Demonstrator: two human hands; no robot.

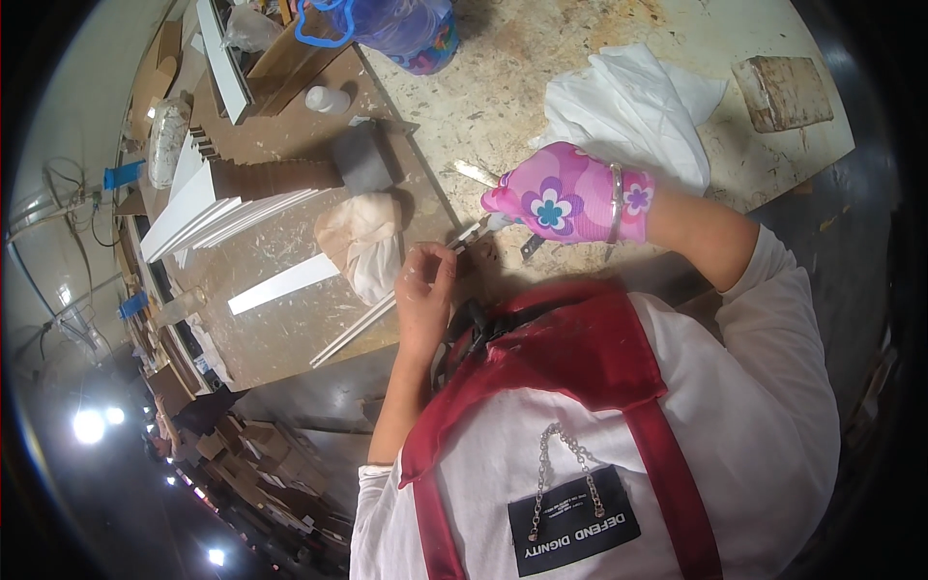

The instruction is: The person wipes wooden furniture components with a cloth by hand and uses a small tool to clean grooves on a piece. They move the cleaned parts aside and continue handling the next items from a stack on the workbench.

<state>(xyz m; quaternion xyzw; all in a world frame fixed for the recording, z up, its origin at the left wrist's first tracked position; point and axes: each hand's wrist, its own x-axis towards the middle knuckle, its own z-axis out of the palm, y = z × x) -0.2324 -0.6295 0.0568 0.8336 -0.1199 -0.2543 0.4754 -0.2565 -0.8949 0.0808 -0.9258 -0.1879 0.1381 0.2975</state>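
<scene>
My bare left hand [425, 282] is closed with its fingers pinched round a narrow white strip [356, 329], which slants from lower left up toward my right hand. My right hand [561, 198], in a pink and purple flowered glove, is curled at the upper end of the strip. Whatever its fingers hold is hidden or too small to name. A pale flat piece [476, 174] sticks out beyond the glove, and a dark metal piece with a hole [532, 246] shows beneath it. Left of my left hand, a crumpled beige cloth [360, 242] lies on the brown board [280, 319].
Many white-faced strips [193, 217] lie stacked at the left, near a single white strip [282, 283]. A dark grey block [363, 159] and a white bottle [327, 100] stand behind. Farther back are a blue bucket [411, 34], white cloth [619, 101] and a stained block [783, 94].
</scene>
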